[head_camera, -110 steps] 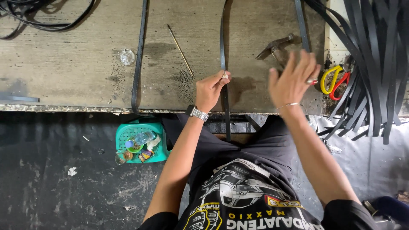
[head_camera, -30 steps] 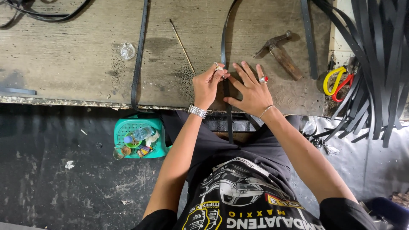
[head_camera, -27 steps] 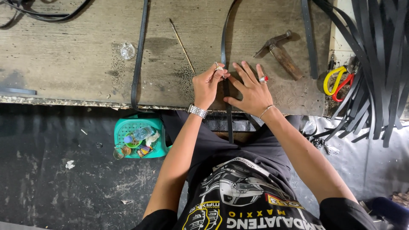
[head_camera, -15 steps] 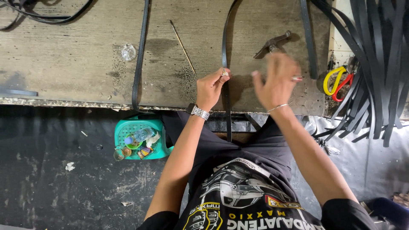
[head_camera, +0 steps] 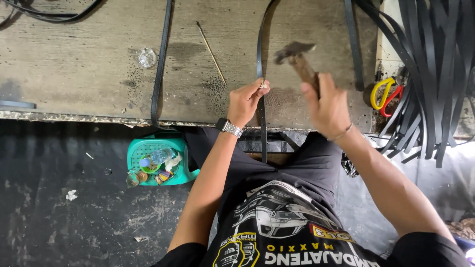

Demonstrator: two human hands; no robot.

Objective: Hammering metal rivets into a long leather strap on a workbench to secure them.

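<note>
My left hand (head_camera: 246, 101) pinches a small pale piece against a long black strap (head_camera: 259, 54) that lies across a worn wooden workbench (head_camera: 74, 74) and hangs over its front edge. My right hand (head_camera: 327, 106) grips the wooden handle of a hammer (head_camera: 297, 55), raised and blurred, its metal head just right of the strap and above my left fingers. A metal watch sits on my left wrist.
A second black strap (head_camera: 161, 59) lies further left on the bench, beside a thin stick (head_camera: 211, 52) and a small clear lid (head_camera: 147, 58). Many black straps (head_camera: 430, 74) hang at the right with yellow and red-handled scissors (head_camera: 383, 94). A teal basket (head_camera: 156, 158) of small items sits on the dark floor.
My right hand left the strap, reached to the hammer lying on the bench and lifted it. My left hand has stayed pinched on the strap.
</note>
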